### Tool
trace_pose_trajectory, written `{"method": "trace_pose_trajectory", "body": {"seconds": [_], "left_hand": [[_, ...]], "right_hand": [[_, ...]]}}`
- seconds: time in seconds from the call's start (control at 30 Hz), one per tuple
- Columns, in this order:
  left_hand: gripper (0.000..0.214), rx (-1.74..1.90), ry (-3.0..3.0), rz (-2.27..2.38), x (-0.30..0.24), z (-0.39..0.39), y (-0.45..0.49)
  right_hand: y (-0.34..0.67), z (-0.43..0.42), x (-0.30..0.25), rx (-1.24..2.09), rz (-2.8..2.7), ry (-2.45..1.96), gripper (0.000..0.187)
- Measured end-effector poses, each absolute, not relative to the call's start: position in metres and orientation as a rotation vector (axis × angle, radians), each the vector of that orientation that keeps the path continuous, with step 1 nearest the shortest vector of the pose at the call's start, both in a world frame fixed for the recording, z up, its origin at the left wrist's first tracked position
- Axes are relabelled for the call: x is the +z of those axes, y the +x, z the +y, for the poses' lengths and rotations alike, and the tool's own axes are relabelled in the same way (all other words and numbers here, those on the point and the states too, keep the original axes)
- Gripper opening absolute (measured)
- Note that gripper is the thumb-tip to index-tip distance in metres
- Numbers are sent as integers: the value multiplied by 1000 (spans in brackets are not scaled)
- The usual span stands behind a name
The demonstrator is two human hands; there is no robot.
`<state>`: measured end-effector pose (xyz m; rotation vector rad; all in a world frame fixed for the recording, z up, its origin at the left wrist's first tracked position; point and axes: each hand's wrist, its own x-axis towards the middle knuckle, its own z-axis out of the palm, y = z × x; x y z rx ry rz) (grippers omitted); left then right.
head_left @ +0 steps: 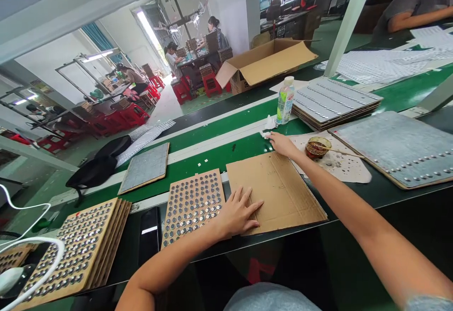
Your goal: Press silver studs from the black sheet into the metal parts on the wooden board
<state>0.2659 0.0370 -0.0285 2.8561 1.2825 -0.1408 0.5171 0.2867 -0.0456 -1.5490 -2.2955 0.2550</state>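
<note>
My left hand [241, 213] lies with its fingers spread over the left edge of a brown cardboard sheet [279, 193]. Beside that sheet, partly under my left forearm, is a board with rows of round metal-and-dark pieces [194, 197]. My right hand [282, 145] reaches past the sheet's far edge, its fingertips closed at a crumpled white tissue [265, 134]. Just beyond stand more white tissue [271, 122] and a labelled plastic bottle [285, 99]. Right of my right hand, a small cup [317, 147] with dark brown residue and a stick across it sits on stained paper [348, 172].
Stacked boards of round pieces [81, 240] and a black phone [149, 235] are at left. A grey board [146, 167] lies farther back. On the right are grey boards with metal domes [332, 96] and a larger grey board [399, 141]. An open carton [272, 63] stands behind; people work beyond.
</note>
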Motion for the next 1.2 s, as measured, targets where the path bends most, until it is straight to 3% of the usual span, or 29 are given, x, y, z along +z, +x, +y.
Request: {"method": "trace_pose_trajectory", "body": {"seconds": [0.5,1.2], "left_hand": [[76,-26,2704,1339,-36,25,273],[75,-30,2622,1357,-32,30,278]], "right_hand": [[568,63,-87,-82,-2464,-1221,45],[570,61,-89,-169,-2477,-1180,48]]}}
